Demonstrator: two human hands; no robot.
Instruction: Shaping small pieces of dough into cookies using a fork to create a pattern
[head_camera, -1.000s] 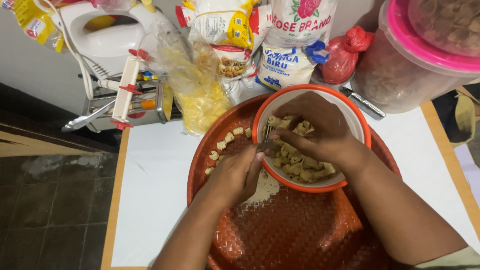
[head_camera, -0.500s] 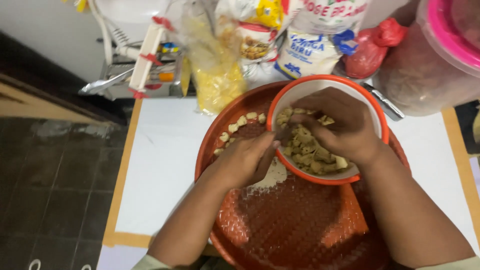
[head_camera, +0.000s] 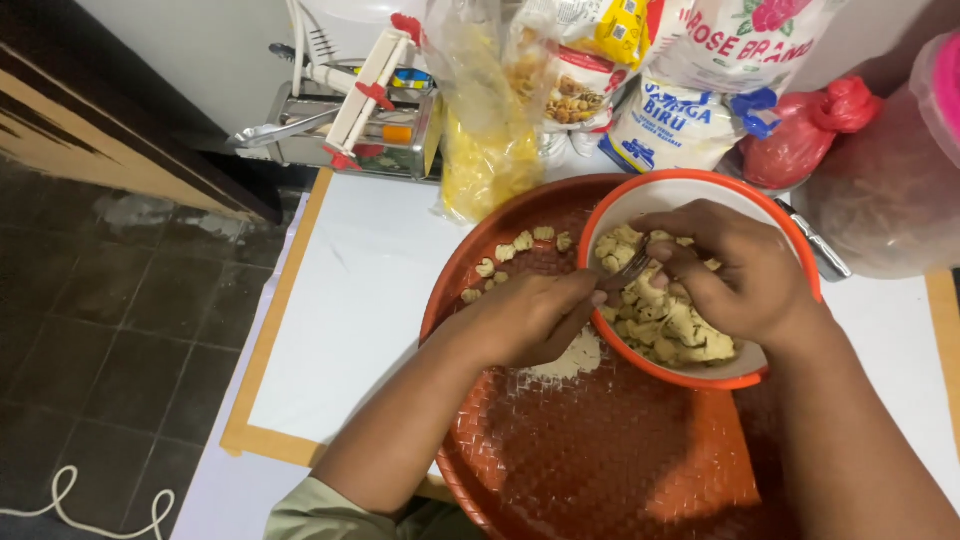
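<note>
Both hands have barely shifted since half a second ago, staying together at the bowl's left rim while the view has slid a little to the right. Largest is the white table (head_camera: 360, 330), and on it sits the round orange woven tray (head_camera: 620, 470), with a patch of pale flour (head_camera: 570, 358) near its middle. On the tray's far right part stands the orange-rimmed bowl (head_camera: 660, 192), filled with pale dough pieces (head_camera: 672, 330). Behind it are flour bags (head_camera: 700, 100), a clear bag of yellow crackers (head_camera: 485, 150), a red plastic bag (head_camera: 810, 135) and a metal pasta machine (head_camera: 370, 130). The right hand (head_camera: 735, 270) reaches into the bowl, fingers closed on a fork (head_camera: 628, 270). The left hand (head_camera: 525, 320), curled shut, meets the fork's tines; whether it pinches a dough piece I cannot tell. A few shaped pieces (head_camera: 515, 255) lie along the tray's far-left edge.
</note>
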